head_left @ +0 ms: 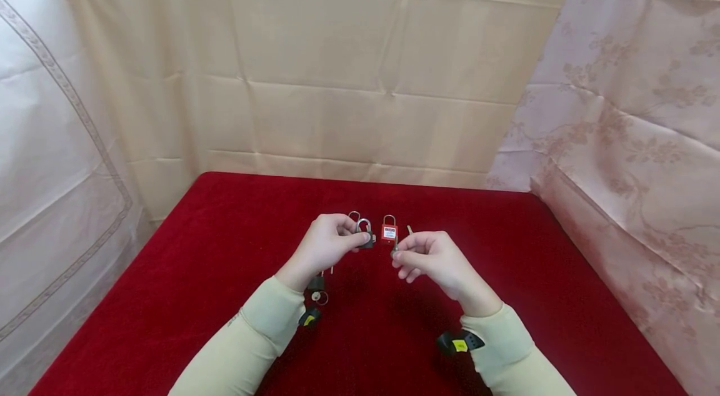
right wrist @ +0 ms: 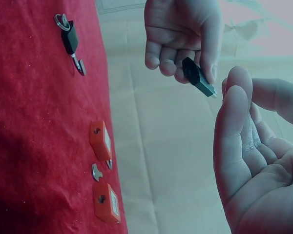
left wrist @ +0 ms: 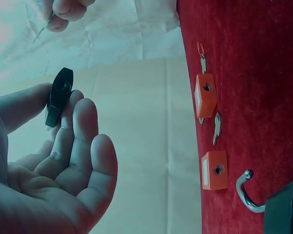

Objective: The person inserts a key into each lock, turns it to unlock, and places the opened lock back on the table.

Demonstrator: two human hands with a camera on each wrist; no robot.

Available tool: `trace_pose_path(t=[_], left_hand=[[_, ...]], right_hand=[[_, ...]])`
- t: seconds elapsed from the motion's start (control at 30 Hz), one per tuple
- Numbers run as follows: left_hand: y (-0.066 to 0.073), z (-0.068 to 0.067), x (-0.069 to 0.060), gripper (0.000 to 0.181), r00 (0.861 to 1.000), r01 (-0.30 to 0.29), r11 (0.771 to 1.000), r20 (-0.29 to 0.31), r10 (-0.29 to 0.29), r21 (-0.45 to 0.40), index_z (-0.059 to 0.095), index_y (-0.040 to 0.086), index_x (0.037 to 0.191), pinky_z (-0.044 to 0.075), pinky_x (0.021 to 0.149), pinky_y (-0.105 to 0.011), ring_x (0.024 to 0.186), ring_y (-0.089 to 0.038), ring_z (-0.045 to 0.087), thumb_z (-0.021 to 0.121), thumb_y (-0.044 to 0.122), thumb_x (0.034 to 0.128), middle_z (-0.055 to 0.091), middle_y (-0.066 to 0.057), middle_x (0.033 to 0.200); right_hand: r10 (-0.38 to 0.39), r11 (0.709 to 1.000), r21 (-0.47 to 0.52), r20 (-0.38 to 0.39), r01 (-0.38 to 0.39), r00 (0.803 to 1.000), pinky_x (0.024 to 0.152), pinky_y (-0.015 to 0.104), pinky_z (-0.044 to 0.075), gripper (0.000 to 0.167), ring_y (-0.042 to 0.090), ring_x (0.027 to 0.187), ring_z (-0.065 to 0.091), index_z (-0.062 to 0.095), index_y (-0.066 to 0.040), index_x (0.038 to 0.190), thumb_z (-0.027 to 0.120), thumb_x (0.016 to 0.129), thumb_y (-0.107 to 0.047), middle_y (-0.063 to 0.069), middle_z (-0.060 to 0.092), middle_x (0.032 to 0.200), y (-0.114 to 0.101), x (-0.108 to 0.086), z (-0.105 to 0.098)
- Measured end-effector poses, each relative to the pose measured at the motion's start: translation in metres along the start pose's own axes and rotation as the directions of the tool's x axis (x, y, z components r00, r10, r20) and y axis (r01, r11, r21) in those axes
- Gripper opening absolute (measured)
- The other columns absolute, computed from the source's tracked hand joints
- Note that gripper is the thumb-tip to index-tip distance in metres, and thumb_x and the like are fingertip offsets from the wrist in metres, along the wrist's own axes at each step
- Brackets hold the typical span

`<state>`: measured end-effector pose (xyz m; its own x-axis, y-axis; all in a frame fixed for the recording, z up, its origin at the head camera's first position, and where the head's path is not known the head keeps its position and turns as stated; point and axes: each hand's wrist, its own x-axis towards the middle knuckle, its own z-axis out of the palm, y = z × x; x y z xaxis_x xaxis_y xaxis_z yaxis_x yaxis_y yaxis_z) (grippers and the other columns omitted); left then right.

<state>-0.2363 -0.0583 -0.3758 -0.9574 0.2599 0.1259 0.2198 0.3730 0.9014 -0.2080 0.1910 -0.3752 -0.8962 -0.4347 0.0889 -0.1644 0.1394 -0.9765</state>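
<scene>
In the head view my left hand [head_left: 330,238] holds up a small black padlock [head_left: 366,240], its silver shackle pointing upward. Thumb and fingers pinch the body, and the left wrist view shows the keyhole in the underside of this padlock [left wrist: 60,97]. To the right, my right hand [head_left: 425,255] pinches a thin key [left wrist: 43,30] between thumb and forefinger. A gap separates key and padlock. In the right wrist view the right hand's fingers [right wrist: 234,126] mostly hide the key. Whether the held padlock's shackle is locked I cannot tell.
Behind the hands on the red cloth [head_left: 185,283] lie two orange-red padlocks [right wrist: 100,140], one partly covered by the left hand in the head view. A loose key [right wrist: 96,171] lies between them. Another black padlock [head_left: 316,283], shackle swung out, lies near the left wrist with a key ring [head_left: 322,298].
</scene>
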Motion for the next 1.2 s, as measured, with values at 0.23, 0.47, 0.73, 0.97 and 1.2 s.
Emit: trace_pose_path(t=[0.23, 0.47, 0.73, 0.97, 1.2], left_hand=[[-0.001, 0.000, -0.003, 0.012, 1.000, 0.012, 1.000, 0.004, -0.012, -0.020, 0.073, 0.010, 0.091, 0.053, 0.066, -0.034, 0.075, -0.021, 0.069, 0.078, 0.020, 0.0909, 0.074, -0.008, 0.081], [-0.001, -0.001, -0.002, 0.012, 1.000, 0.006, 1.000, 0.010, -0.005, -0.011, 0.073, 0.009, 0.093, 0.053, 0.067, -0.035, 0.073, -0.017, 0.069, 0.077, 0.020, 0.0919, 0.073, -0.006, 0.079], [0.000, 0.000, -0.003, 0.012, 0.999, 0.006, 0.999, 0.043, -0.005, -0.036, 0.073, 0.007, 0.094, 0.053, 0.067, -0.034, 0.073, -0.018, 0.070, 0.076, 0.019, 0.0928, 0.074, -0.007, 0.080], [-0.001, 0.000, -0.002, 0.011, 0.998, 0.017, 0.994, 0.067, -0.010, -0.110, 0.074, 0.005, 0.096, 0.053, 0.069, -0.036, 0.076, -0.023, 0.072, 0.075, 0.016, 0.0933, 0.075, -0.008, 0.082], [-0.005, 0.000, 0.000, 0.012, 0.997, 0.048, 0.984, 0.071, -0.036, -0.170, 0.074, 0.005, 0.094, 0.041, 0.062, -0.031, 0.076, -0.022, 0.072, 0.076, 0.017, 0.0930, 0.075, -0.006, 0.081]], right_hand=[[0.015, 1.000, 0.012, -0.018, -0.015, 1.000, 0.060, 0.036, 0.061, 0.019, 0.021, 0.065, 0.070, 0.065, 0.014, 0.101, 0.070, 0.094, -0.003, 0.021, 0.070, 0.085, 0.003, -0.001, -0.001], [0.039, 0.997, 0.066, -0.037, -0.036, 0.999, 0.061, 0.035, 0.061, 0.021, 0.019, 0.064, 0.069, 0.065, 0.015, 0.102, 0.070, 0.094, -0.003, 0.019, 0.071, 0.085, 0.004, 0.001, 0.001], [0.064, 0.985, 0.159, 0.012, -0.065, 0.998, 0.061, 0.033, 0.060, 0.019, 0.017, 0.065, 0.069, 0.065, 0.014, 0.103, 0.069, 0.095, -0.003, 0.016, 0.070, 0.085, 0.011, 0.002, 0.010], [0.088, 0.976, 0.193, 0.077, -0.101, 0.993, 0.062, 0.033, 0.061, 0.017, 0.016, 0.067, 0.070, 0.067, 0.012, 0.102, 0.069, 0.094, -0.003, 0.014, 0.070, 0.084, 0.019, 0.005, 0.025], [0.141, 0.965, 0.209, 0.103, -0.161, 0.985, 0.062, 0.031, 0.060, 0.013, 0.016, 0.067, 0.069, 0.069, 0.008, 0.100, 0.068, 0.093, -0.003, 0.013, 0.071, 0.084, 0.026, 0.007, 0.037]])
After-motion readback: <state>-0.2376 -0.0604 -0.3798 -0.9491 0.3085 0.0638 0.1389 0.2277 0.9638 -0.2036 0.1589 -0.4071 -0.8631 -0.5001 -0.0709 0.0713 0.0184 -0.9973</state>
